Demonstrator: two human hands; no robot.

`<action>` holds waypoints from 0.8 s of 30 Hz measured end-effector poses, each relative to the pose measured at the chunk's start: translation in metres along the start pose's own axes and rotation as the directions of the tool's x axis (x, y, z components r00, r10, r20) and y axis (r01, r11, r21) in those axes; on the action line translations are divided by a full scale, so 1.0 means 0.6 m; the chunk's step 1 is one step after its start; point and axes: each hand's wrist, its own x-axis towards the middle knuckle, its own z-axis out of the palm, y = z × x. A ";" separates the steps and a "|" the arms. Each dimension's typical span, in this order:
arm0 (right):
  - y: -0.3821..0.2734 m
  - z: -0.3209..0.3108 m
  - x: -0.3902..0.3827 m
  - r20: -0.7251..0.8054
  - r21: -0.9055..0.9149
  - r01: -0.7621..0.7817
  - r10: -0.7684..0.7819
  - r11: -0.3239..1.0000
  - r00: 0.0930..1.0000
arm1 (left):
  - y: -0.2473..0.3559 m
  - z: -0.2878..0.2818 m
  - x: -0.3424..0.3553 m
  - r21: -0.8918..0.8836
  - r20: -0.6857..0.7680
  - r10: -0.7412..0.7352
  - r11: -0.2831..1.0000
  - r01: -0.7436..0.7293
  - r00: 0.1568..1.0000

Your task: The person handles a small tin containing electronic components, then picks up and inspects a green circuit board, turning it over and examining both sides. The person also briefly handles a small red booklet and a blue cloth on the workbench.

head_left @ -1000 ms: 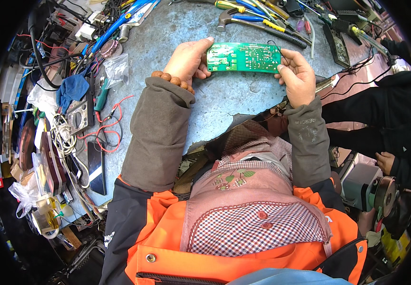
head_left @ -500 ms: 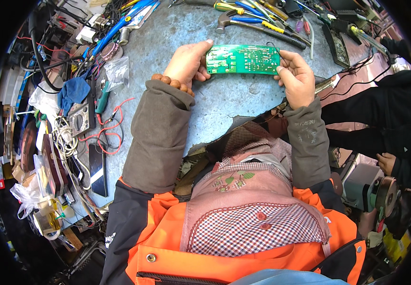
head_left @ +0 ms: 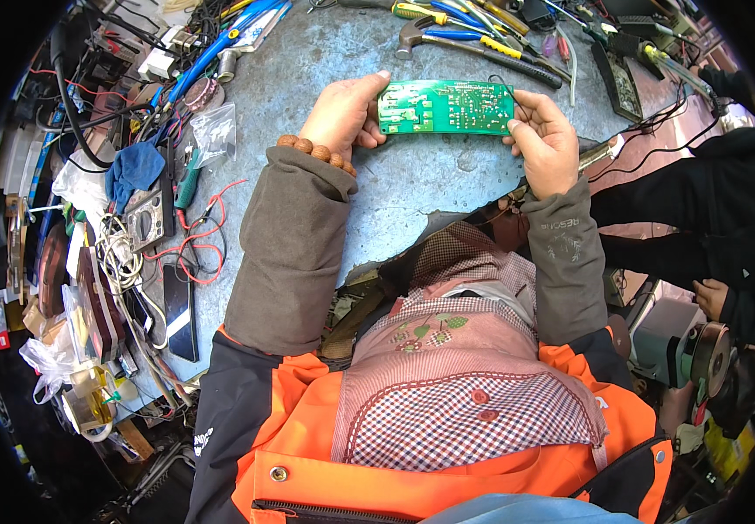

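I hold a green circuit board (head_left: 443,106) level above a worn blue bench top (head_left: 421,179), its face of pads and solder joints turned up. My left hand (head_left: 347,118) grips the left end with thumb on the edge; a wooden bead bracelet (head_left: 316,153) circles that wrist. My right hand (head_left: 543,140) grips the right end, thumb pressed on the near corner. A short dark wire (head_left: 494,77) loops at the board's upper right. Beyond the board lie a hammer (head_left: 412,39) and a pile of pliers and screwdrivers (head_left: 473,22).
A multimeter (head_left: 146,223) with red leads, blue cloth (head_left: 133,170), dark phone (head_left: 181,319) and tangled cables line the left side. At right, a person in black clothing (head_left: 692,201) stands beside the bench, a hand (head_left: 709,297) showing near a grey machine (head_left: 665,336).
The board and both my hands have shifted very slightly; my grip on both ends is the same.
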 end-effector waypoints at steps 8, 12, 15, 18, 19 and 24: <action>-0.002 0.001 -0.003 -0.008 -0.013 0.005 -0.006 1.000 1.000 | -0.001 0.002 0.000 -0.003 -0.006 0.000 1.000 0.000 1.000; -0.001 -0.002 -0.002 -0.007 0.019 0.003 -0.003 1.000 1.000 | 0.004 0.001 -0.003 -0.005 -0.010 0.000 1.000 0.000 1.000; 0.005 0.000 -0.004 -0.035 0.071 0.040 -0.038 0.997 0.999 | 0.013 0.003 -0.014 -0.061 -0.020 0.024 0.998 -0.025 1.000; 0.013 0.011 -0.004 -0.102 0.106 0.104 -0.094 0.989 0.990 | 0.014 -0.005 -0.016 -0.150 -0.009 0.092 0.984 -0.092 0.996; 0.017 0.007 -0.002 -0.080 0.060 0.114 -0.109 0.992 0.991 | 0.012 -0.005 -0.014 -0.153 -0.026 0.103 0.983 -0.105 0.994; 0.004 0.006 -0.002 -0.025 -0.127 0.133 -0.137 0.983 0.990 | 0.009 -0.006 -0.012 -0.051 -0.024 0.125 0.991 -0.126 0.992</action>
